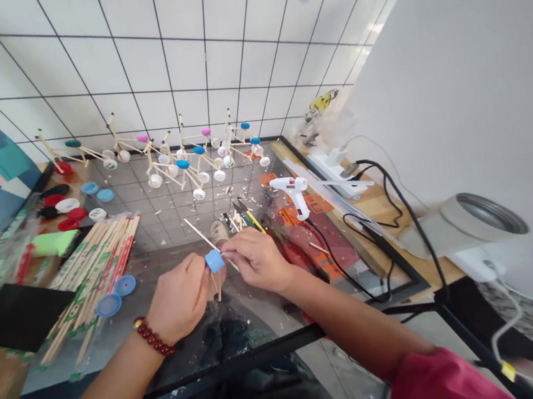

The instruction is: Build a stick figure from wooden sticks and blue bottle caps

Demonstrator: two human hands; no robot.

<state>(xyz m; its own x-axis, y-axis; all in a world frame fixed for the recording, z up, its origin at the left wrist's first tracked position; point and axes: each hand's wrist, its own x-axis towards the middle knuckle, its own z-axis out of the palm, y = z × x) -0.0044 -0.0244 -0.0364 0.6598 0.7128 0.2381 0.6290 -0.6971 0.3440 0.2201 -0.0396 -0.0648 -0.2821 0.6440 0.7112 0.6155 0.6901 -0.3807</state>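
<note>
A light blue bottle cap [214,260] is pinched in the fingers of my left hand [177,296]. My right hand [259,261] closes its thumb and forefinger on a thin wooden stick [201,234] right beside the cap. More pale stick ends show below the cap, and how they join is hidden by my fingers. Two loose blue caps [125,285] lie left of my left hand, by a bundle of wooden chopsticks [93,271], some in printed wrappers. Beyond my hands stand several small bicycle-like models [199,159] built from sticks and caps.
A white hot glue gun [292,192] lies to the right, its black cord trailing past my right forearm. Red-handled pliers [294,249], a yellow cutter [253,218] and stick scraps are near my right hand. A power strip [336,171] and a grey lamp [462,222] stand farther right.
</note>
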